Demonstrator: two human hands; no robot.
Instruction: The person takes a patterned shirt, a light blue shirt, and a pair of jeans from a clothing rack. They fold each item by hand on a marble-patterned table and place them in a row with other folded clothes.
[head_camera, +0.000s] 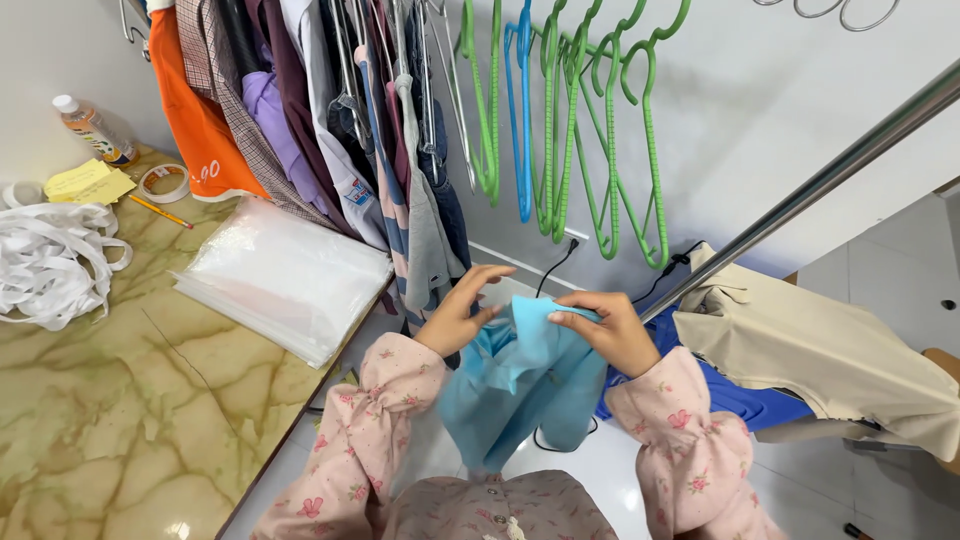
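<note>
garment: light blue garment (520, 385), held up at chest height in front of the person, between both hands; looks like a shirt or top, exact kind unclear
garment axis: long axis runs top to bottom; the upper edge is gathered at the hands, the rest hangs loose toward the white floor (600, 470)
left hand: left hand (462, 312), grip closed on the upper left edge of the cloth, thumb under, fingers curled over the top
right hand: right hand (612, 330), grip pinched on the upper right part of the cloth, thumb and forefinger on a folded edge
key relation: cloth lies directly below both grips, the two hands close together and about level; neither hand clearly nearer, both already on it
rail: slanted metal rail (830, 175) runs from upper right down to just behind the right hand
hangers: empty green hangers (610, 150) and one blue hanger (520, 120) hang above and behind the hands, apart from the cloth
hung clothes: row of hung clothes (330, 120) up left of the left hand
bench: marbled bench (110, 400) on the left, carrying a stack of clear plastic bags (285, 275), white straps (50, 260), tape roll (165, 182)
other cloth: beige garment (820, 350) draped at right over a dark blue cloth (745, 400), well apart from the hands
</note>
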